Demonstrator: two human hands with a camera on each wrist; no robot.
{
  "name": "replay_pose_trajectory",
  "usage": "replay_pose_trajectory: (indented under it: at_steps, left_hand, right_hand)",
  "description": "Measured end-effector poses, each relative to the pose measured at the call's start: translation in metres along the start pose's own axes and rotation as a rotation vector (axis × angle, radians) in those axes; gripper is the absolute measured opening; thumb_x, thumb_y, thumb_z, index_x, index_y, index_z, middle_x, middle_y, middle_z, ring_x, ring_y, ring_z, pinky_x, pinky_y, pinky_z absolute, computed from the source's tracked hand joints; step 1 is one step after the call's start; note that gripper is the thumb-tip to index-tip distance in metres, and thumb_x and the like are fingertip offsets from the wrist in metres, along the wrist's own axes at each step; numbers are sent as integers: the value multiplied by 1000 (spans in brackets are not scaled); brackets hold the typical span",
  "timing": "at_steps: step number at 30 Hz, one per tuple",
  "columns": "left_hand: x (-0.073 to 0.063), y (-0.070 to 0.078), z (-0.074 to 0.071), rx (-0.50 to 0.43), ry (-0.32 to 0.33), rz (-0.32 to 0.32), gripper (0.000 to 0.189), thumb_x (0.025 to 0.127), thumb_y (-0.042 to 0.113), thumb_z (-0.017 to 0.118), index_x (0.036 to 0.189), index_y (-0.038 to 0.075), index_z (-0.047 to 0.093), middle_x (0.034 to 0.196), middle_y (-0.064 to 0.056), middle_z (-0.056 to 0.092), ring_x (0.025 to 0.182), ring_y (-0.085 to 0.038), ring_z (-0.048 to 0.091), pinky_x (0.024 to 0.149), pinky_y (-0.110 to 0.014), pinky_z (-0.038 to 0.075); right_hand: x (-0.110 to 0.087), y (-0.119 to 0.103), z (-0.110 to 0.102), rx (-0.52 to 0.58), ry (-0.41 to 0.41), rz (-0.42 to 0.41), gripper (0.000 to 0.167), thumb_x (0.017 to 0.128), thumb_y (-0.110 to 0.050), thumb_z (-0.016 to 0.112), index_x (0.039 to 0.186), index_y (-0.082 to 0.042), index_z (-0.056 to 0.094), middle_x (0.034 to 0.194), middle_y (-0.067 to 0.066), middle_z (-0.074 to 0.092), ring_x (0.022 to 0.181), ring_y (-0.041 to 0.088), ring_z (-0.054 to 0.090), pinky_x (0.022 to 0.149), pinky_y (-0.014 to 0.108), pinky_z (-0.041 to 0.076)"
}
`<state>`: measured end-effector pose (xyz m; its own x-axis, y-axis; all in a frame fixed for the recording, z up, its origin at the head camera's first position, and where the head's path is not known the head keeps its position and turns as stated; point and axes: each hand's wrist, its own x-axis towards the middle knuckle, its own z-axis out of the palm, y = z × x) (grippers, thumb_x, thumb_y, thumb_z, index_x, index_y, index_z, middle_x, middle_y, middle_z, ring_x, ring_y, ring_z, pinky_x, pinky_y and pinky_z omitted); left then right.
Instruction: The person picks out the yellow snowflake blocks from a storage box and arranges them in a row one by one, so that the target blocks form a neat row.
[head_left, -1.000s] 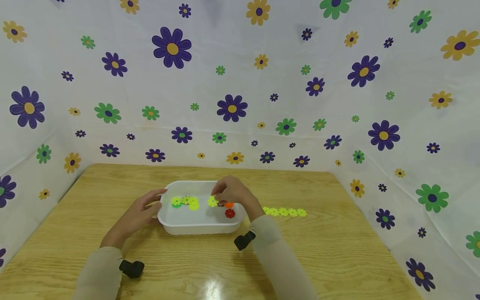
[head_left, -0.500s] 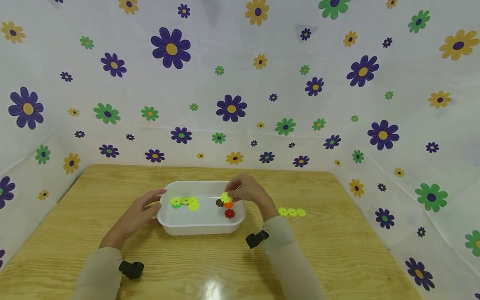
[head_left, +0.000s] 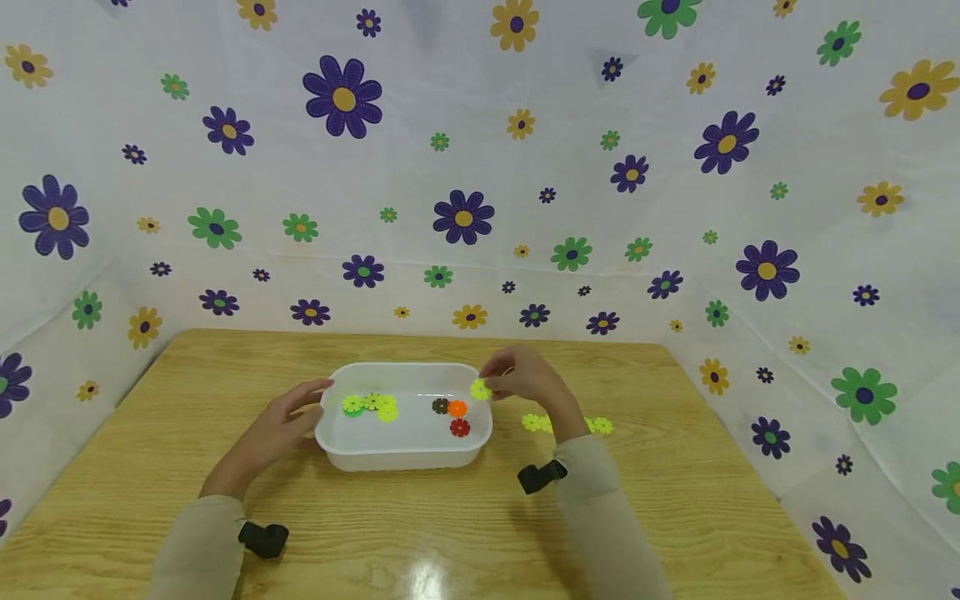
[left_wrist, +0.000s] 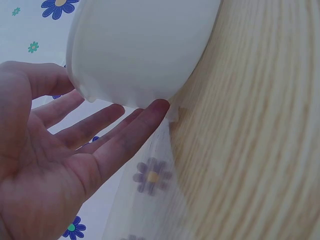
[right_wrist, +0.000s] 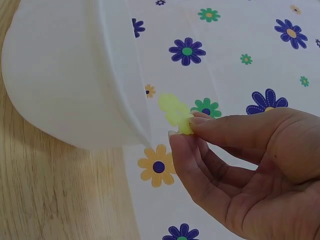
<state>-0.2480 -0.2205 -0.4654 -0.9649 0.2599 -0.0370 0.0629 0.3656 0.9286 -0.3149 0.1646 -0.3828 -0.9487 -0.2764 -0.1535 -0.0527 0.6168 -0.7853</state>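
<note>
A white plastic tub (head_left: 401, 458) stands on the table, and my left hand (head_left: 281, 429) rests at its left end. In the left wrist view, the fingertips (left_wrist: 159, 106) of that hand lie against the tub's outer wall, fingers relaxed. My right hand (head_left: 525, 379) is at the tub's right rim, pinching a yellow-green flower-shaped plastic disc (head_left: 480, 389) between thumb and fingers. Inside the tub, yellow-green and green discs (head_left: 386, 408) cluster on the left. A brown disc (head_left: 440, 406), an orange disc (head_left: 457, 408) and a red disc (head_left: 460, 427) lie on the right.
A row of yellow-green flower discs (head_left: 602, 426) lies on the wooden table (head_left: 360, 533) right of the tub, its middle hidden by the right forearm. A white cloth with printed flowers (head_left: 555, 108) surrounds the back and sides of the table.
My right hand has lifted the yellow-green disc from the tub's right part and carried it rightward to the rim. The left hand and tub have stayed put.
</note>
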Motion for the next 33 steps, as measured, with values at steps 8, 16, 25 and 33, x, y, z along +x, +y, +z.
replay_pose_trajectory:
  at_steps: [8,16,25,33]
  left_hand:
    - [0,1,0,8,5,-7,58,110,26,49,163,13,28,165,-31,28,145,-57,39,97,-53,61]
    - [-1,1,0,13,5,-8,58,110,25,49,163,14,28,165,-30,28,145,-58,39,97,-54,60]
    - [-2,1,0,4,2,-2,58,110,25,49,163,14,28,165,-30,28,145,-57,39,97,-53,60]
    - [-2,2,0,14,5,-11,58,110,27,49,163,15,27,165,-30,28,145,-56,39,98,-52,60]
  right_hand:
    - [-8,15,-18,-4,23,15,14,95,-7,71,108,-2,73,104,15,73,82,21,73,89,43,65]
    - [-18,30,-37,-18,42,41,16,97,-7,68,111,1,72,107,18,72,85,24,74,91,45,64]
    - [-30,57,-57,-49,60,36,19,98,-6,66,113,4,70,108,20,71,85,22,74,91,46,64]
    - [-39,80,-72,-33,61,63,20,98,-3,64,115,9,69,106,22,70,84,23,73,89,46,64]
